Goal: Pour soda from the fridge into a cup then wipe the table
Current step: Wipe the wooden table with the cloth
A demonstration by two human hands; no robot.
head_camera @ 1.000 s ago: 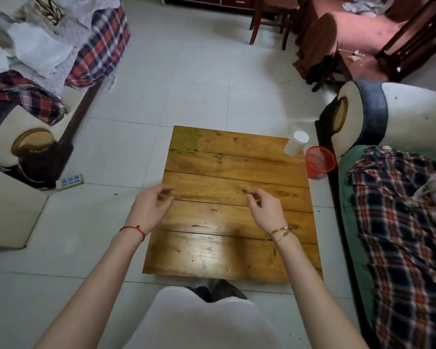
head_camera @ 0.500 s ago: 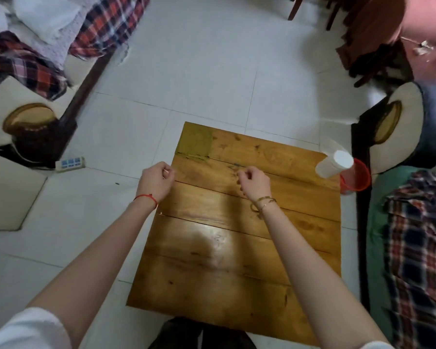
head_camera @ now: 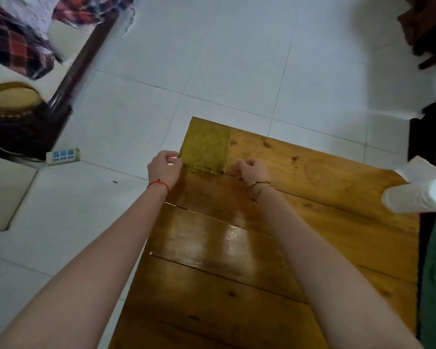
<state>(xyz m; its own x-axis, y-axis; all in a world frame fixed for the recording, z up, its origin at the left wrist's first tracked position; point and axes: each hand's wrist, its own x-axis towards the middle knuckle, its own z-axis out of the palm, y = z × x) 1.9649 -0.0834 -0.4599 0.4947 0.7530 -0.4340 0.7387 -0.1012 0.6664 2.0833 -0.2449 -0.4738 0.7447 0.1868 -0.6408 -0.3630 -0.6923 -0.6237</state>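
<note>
our left hand [head_camera: 164, 169] has its grip narrow, thumb and curled fingers pinching the near left corner of the yellow-green mesh cloth [head_camera: 205, 151]. a red string bracelet [head_camera: 158, 183] sits on that wrist. our right hand [head_camera: 252, 170] is curled at the near right corner of the same cloth, fingers tucked down at its edge; whether that grip really holds the fabric we cannot tell. a gold bracelet [head_camera: 259, 184] circles that wrist.

the cloth lies flat between and just beyond our two hands, on the far left corner of the wooden plank worktop [head_camera: 312, 222]. the glossy boards nearer to us, under our forearms, catch a bright reflection.

well to the right of our right hand, at the worktop's right edge, stands a white cup [head_camera: 417, 196], seen tilted by the wide lens, with something white and papery just behind it.

to the left of our left hand, down on the white tiled floor [head_camera: 237, 59], lies a power strip [head_camera: 63, 155]. farther left and beyond it is dark wooden furniture draped with plaid fabric [head_camera: 13, 44].
</note>
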